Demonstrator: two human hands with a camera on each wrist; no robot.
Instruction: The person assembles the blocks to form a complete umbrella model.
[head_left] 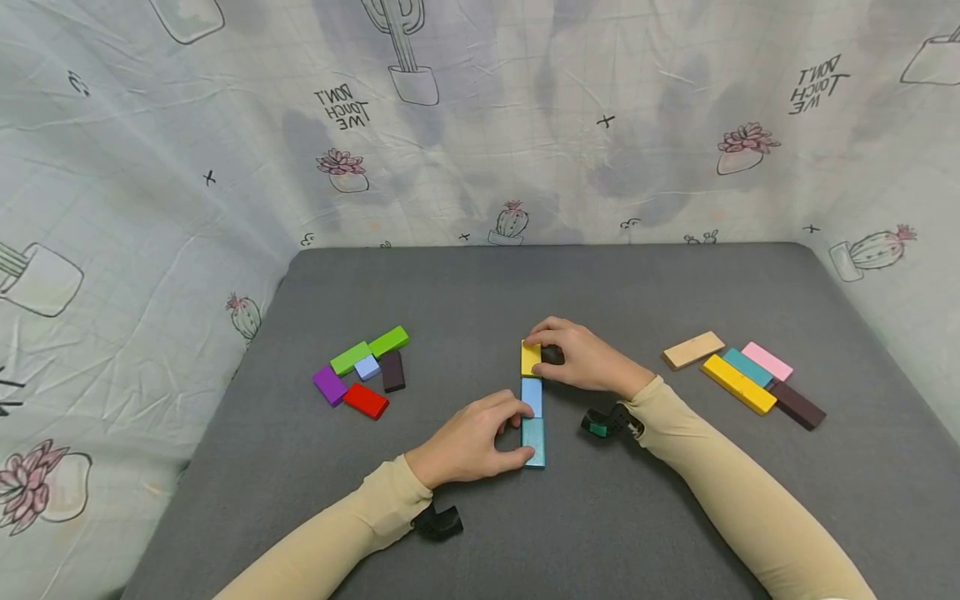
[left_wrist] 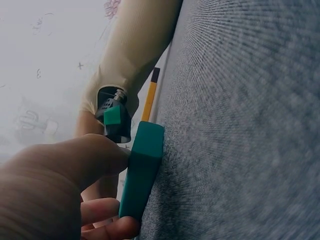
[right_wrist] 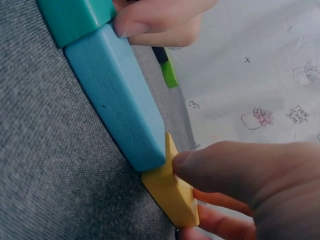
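Three wooden blocks form a line running away from me at mid-table in the head view. The nearest is a teal block (head_left: 533,442), then a light blue block (head_left: 532,397), then a yellow block (head_left: 530,360). My left hand (head_left: 472,439) holds the teal block between thumb and fingers, with fingertips near its joint with the light blue block. At the far end my right hand (head_left: 585,357) pinches the yellow block lengthwise. In the right wrist view the yellow block (right_wrist: 172,192) touches the end of the light blue block (right_wrist: 117,100), slightly out of line.
On the left lies a cluster of two green blocks (head_left: 370,351), a purple block (head_left: 330,386), a red block (head_left: 366,401), a small blue block (head_left: 367,367) and a dark block (head_left: 392,370). Several more, including a long yellow block (head_left: 738,384), lie at right on the grey table (head_left: 465,292).
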